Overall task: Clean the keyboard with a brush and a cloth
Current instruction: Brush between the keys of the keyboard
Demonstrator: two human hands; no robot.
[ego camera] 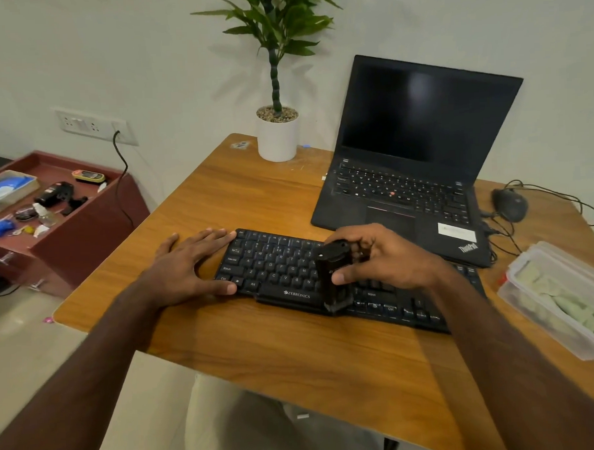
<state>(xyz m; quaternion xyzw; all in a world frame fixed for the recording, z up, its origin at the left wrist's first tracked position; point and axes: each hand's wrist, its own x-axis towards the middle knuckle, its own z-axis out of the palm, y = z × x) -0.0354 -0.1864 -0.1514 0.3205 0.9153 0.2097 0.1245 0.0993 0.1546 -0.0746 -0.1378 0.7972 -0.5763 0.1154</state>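
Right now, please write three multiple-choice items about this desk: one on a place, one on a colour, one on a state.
1. Where does the left hand rest?
A. at the left end of the keyboard
B. on the mouse
C. in the box

2. What colour is the plant pot?
A. red
B. white
C. black

3. The laptop is:
A. closed
B. open, screen lit
C. open, screen dark

Answers: 1 A, its fingers lie flat by the keyboard's left edge. 2 B, the pot is plain white. 3 C, the lid stands up and the screen is black.
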